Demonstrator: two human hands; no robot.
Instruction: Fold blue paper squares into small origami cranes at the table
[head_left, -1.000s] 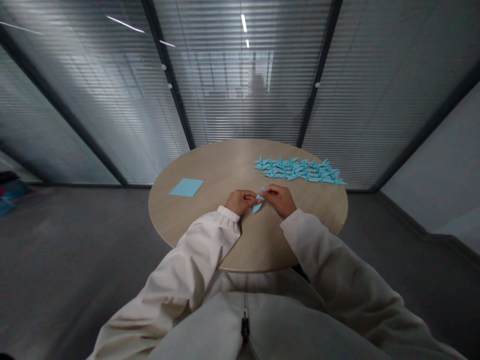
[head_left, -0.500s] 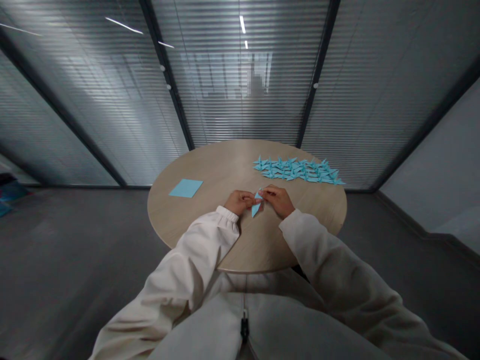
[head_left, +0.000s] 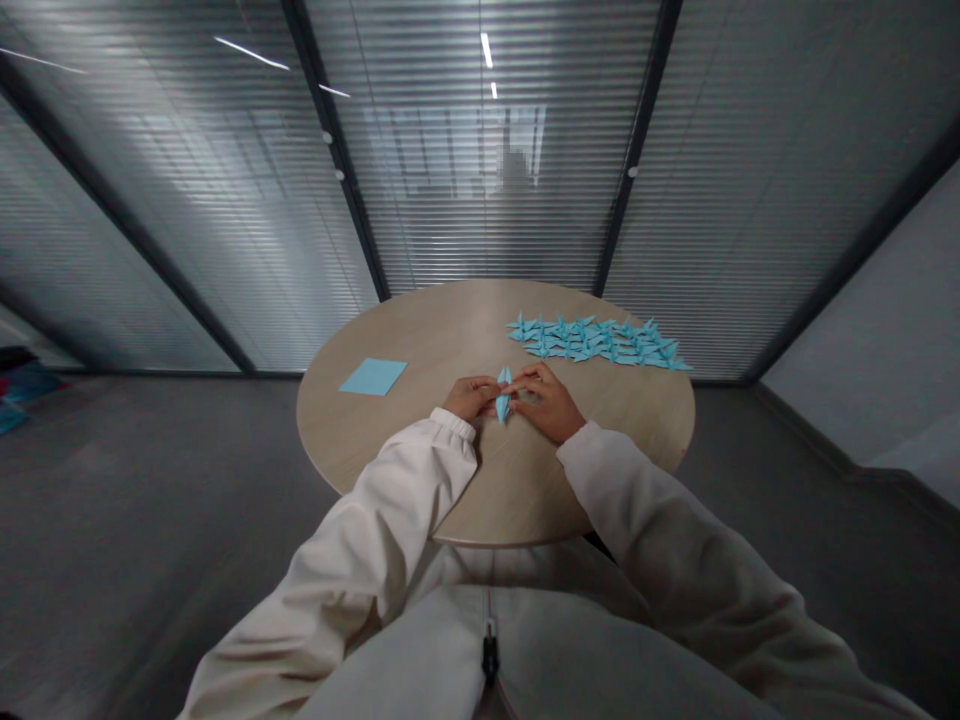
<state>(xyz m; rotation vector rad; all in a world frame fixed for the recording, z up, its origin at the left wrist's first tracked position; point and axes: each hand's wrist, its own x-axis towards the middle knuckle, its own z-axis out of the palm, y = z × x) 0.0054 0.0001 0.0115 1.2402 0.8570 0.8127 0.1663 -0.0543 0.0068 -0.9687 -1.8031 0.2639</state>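
Observation:
A small folded piece of light blue paper (head_left: 502,395) stands between my two hands on the round wooden table (head_left: 420,450). My left hand (head_left: 466,398) pinches its left side with closed fingers. From the right, my right hand (head_left: 546,402) holds the same piece, fingers curled round it. Both sleeves are cream-coloured. How the piece is folded is too small to make out.
Several folded blue paper figures (head_left: 596,340) lie in rows at the table's far right. A flat blue paper square (head_left: 373,376) lies at the left. Glass walls with blinds (head_left: 480,160) stand behind the table, grey floor all round.
The folded piece has been turned from a slant to stand upright between the hands. Both hands have shifted slightly left and closer together.

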